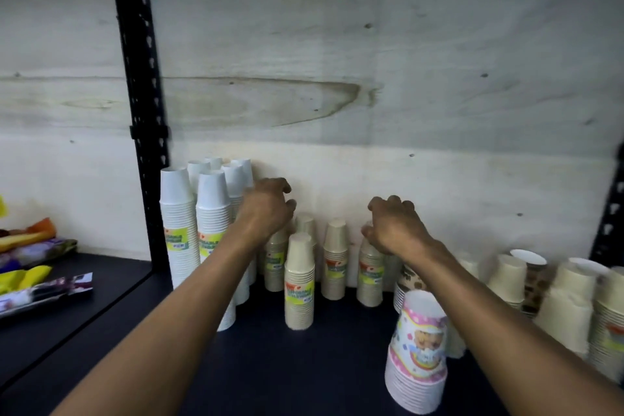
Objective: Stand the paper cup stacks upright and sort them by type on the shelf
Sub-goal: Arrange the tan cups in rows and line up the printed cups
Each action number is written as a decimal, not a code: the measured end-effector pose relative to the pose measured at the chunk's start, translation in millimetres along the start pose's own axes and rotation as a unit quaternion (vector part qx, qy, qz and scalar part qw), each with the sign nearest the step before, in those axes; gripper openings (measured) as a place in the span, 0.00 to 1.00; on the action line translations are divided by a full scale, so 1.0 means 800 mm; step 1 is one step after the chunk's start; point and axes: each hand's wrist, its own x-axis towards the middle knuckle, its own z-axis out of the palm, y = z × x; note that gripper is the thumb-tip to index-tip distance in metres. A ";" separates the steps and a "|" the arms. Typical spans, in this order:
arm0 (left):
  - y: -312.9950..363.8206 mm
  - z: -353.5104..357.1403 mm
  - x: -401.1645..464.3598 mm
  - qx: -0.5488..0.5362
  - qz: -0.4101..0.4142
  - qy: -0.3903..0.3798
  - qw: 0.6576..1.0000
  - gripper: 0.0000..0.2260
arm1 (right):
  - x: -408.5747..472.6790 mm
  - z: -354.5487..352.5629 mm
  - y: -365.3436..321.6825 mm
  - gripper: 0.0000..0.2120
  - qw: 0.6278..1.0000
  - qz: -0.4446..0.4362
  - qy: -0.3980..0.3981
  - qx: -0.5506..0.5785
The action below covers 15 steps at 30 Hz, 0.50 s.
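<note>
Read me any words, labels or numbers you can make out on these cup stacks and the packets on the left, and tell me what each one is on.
None can be read.
Green and yellow labels on the white cup stacks: print blurred.
Same labels on the beige cup stacks: blurred.
Pink party cup stack: cartoon picture, no legible words.
Packets on the left shelf: too blurred.

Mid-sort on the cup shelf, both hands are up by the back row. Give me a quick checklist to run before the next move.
1. White stacks upright and grouped at the left: ok.
2. Beige stacks upright in the middle: ok.
3. Left hand grip: fingers curled, no cup clearly held: cannot tell.
4. Right hand grip: on top of a beige stack, contact partly hidden: cannot tell.
5. Pink patterned stack sorted: it stands alone at the front and tilts: not ok.
6. Right-side stacks sorted: pale and brown patterned cups mixed together: not ok.
</note>
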 end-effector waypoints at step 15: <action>-0.018 0.044 0.042 0.105 -0.042 -0.157 0.981 0.17 | 0.043 0.020 0.036 0.18 0.993 0.006 -0.075 0.087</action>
